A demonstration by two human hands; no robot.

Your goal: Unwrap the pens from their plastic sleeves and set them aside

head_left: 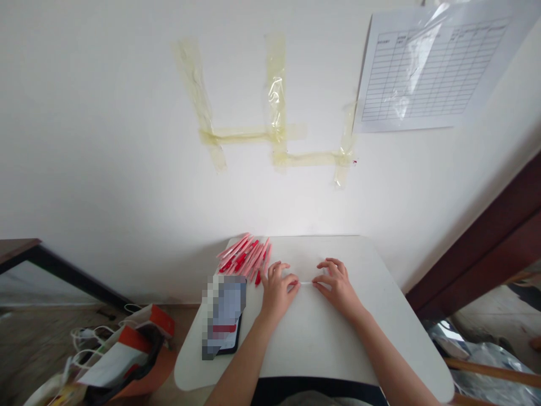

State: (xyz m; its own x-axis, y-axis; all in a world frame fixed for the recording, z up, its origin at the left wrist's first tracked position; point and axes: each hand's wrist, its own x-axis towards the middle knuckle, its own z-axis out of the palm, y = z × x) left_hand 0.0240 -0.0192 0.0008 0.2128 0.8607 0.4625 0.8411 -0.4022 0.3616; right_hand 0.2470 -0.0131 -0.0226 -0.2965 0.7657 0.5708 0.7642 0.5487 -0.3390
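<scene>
A thin, whitish rod [306, 283] spans the gap between my two hands, above the white table. My left hand [276, 290] pinches its left end between thumb and forefinger, and some red shows at those fingertips. At the other end, my right hand [338, 286] pinches the rod in the same way, its other fingers curled loosely. What kind of rod it is cannot be made out. Just beyond my left hand lies a loose pile of slim pink and red pens [247, 256], pointing mostly the same way.
A phone [230, 343], partly blurred out, lies on the left of the white table [321, 344]. The table's far edge meets a wall [127, 141] with yellowed tape and a printed sheet [422, 73]. Paper bags [122, 349] stand on the floor at left; dark red wood [477, 242] rises at right.
</scene>
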